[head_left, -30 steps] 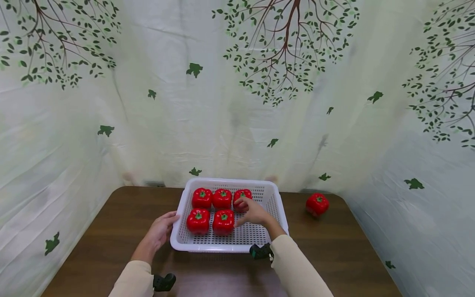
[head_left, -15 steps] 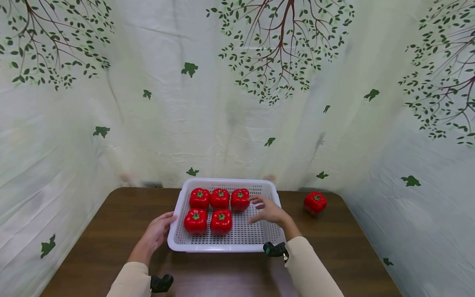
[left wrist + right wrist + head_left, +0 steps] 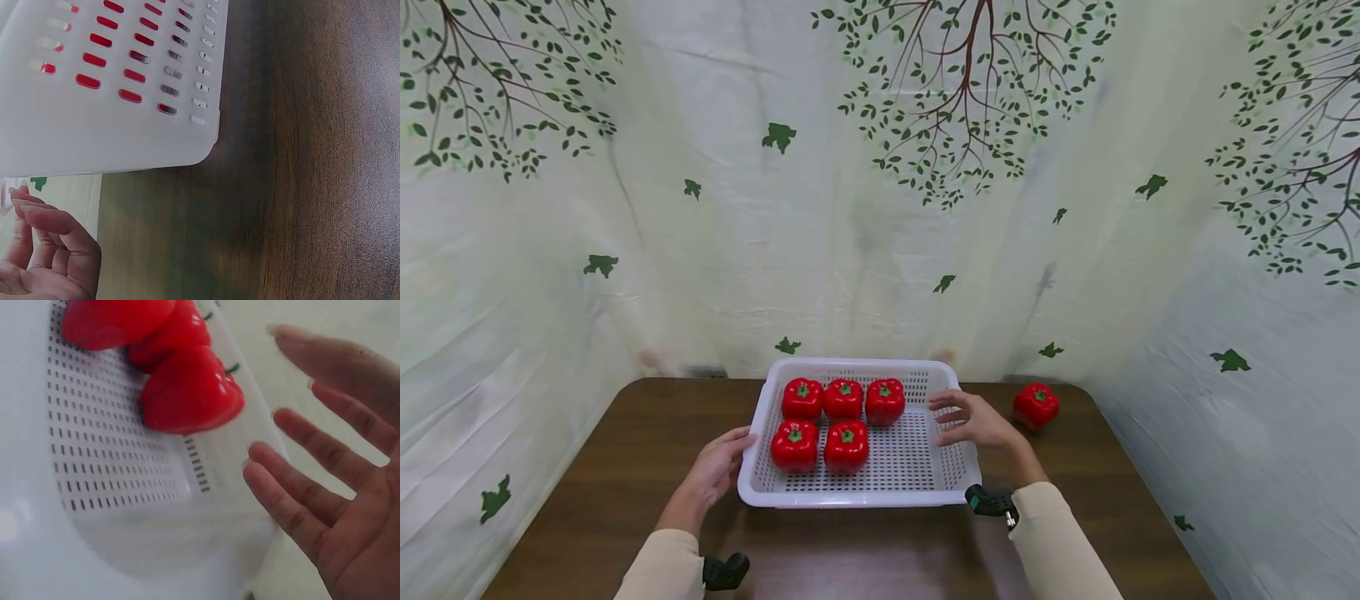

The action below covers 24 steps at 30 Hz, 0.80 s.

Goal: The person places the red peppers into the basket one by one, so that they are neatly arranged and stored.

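Note:
A white perforated basket sits mid-table and holds several red toy peppers, three in the back row and two in front. One more red pepper stands on the table to the basket's right. My right hand hovers over the basket's right rim with its fingers spread and nothing in it. The right wrist view shows that hand beside a pepper. My left hand lies relaxed next to the basket's left wall. Whether it touches the wall is unclear.
The brown wooden table is closed in on three sides by a pale curtain printed with trees. Bare tabletop lies left of and in front of the basket.
My right hand has drawn back from the peppers inside the basket and moved right, to above the right rim. The left hand and the basket have hardly moved.

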Each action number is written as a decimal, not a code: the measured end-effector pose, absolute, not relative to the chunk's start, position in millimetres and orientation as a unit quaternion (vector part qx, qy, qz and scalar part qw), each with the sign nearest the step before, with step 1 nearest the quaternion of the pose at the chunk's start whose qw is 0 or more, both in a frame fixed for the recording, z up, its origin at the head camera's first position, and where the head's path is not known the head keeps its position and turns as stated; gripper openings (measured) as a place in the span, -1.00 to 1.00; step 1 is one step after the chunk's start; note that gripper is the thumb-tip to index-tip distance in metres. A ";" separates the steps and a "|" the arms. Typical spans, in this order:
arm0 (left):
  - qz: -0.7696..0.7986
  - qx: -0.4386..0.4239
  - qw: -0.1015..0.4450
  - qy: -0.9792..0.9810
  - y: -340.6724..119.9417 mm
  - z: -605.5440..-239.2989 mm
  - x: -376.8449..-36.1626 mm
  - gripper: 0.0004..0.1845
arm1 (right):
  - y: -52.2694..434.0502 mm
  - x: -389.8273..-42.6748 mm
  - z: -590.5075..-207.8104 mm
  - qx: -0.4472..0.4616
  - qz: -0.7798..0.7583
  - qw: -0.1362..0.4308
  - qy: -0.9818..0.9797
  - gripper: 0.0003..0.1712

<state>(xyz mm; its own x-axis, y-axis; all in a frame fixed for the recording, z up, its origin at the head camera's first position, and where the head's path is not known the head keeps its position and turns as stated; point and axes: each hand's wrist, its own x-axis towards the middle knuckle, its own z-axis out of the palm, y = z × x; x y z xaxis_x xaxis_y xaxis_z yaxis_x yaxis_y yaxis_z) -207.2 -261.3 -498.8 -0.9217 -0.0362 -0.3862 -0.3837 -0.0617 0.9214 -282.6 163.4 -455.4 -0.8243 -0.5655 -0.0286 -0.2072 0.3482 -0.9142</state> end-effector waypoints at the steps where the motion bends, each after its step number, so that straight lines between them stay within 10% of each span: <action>1: 0.712 -0.156 0.122 0.673 -261.2 -498.3 -207.0 -0.35 | 166.4 -282.5 -455.2 -0.239 -0.526 0.170 0.798 -0.30; 24: 0.717 -0.155 0.119 0.670 -261.4 -499.5 -205.7 -0.36 | 261.1 -285.0 -463.2 -0.060 -0.520 0.009 0.852 -0.25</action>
<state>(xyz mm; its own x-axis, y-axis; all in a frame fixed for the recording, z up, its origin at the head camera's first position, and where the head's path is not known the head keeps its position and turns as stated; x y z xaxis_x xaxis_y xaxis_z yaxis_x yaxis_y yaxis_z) -205.7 -261.4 -499.5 -0.9241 -0.0371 -0.3803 -0.3769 -0.0746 0.9232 -285.0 261.1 -463.2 -0.9926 -0.1116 0.0473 -0.0931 0.4527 -0.8868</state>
